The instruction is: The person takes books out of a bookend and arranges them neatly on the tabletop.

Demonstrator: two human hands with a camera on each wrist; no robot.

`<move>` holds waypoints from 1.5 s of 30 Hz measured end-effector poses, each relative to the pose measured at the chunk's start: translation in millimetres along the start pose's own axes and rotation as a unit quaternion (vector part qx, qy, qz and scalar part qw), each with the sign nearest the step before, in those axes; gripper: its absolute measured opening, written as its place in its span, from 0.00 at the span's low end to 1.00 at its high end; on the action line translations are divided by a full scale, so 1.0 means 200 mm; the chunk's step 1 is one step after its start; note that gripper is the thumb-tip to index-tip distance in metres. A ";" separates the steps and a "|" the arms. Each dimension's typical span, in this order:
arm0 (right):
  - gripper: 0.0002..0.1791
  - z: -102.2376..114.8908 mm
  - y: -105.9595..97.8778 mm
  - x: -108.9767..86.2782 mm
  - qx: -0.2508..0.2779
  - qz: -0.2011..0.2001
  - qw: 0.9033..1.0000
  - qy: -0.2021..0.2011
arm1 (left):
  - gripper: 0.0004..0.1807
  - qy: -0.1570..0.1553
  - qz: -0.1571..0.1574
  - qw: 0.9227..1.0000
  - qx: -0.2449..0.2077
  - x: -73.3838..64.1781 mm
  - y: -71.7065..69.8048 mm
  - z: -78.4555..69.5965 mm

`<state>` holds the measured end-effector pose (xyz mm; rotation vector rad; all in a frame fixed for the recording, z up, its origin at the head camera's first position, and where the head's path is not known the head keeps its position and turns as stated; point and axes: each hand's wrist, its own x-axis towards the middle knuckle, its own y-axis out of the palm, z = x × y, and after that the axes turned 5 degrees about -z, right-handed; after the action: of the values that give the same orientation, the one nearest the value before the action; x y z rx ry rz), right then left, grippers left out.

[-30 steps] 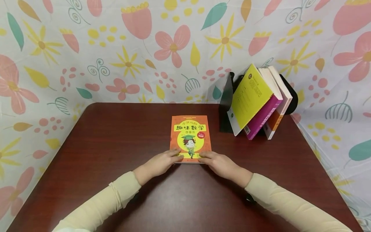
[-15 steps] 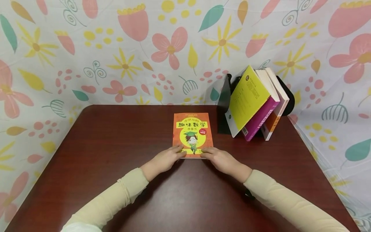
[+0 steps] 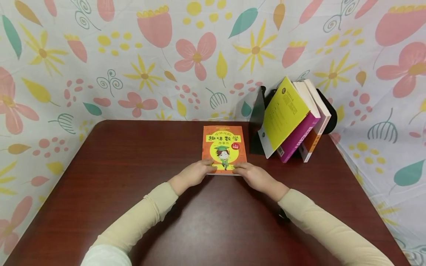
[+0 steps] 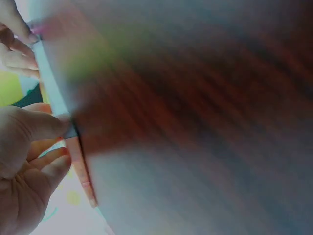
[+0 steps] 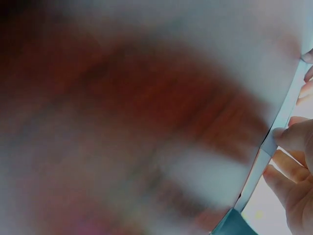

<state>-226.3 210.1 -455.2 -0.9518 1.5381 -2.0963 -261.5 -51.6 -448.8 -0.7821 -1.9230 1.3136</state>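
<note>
An orange and yellow book (image 3: 223, 146) with a cartoon child in a green cap on its cover lies on the dark wooden table, its long side pointing away from me. My left hand (image 3: 193, 173) holds the near left corner, and my right hand (image 3: 261, 178) holds the near right one. In the left wrist view the left thumb (image 4: 56, 126) is against the near edge, with other fingers over the cover and along the side. Much the same grip shows in the right wrist view, where the right thumb (image 5: 286, 137) meets the book's edge.
Behind and to the right, a black bookend (image 3: 257, 118) holds several leaning books, among them a yellow-covered one (image 3: 283, 114) and a purple one (image 3: 297, 138). A flower-patterned cloth (image 3: 199, 55) hangs beyond the table's far edge (image 3: 159, 121).
The book has slid away from me and a little to the right, both hands moving with it. The leaning books have stayed where they were.
</note>
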 end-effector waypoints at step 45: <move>0.17 -0.16 -0.04 0.03 0.044 -0.012 0.997 0.057 | 0.19 -0.038 -0.048 0.994 -0.089 0.12 0.04 0.09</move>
<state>-252.4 231.4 -452.0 -0.8379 1.4817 -2.2501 -289.7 -40.4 -457.3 -0.7253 -2.1344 1.1402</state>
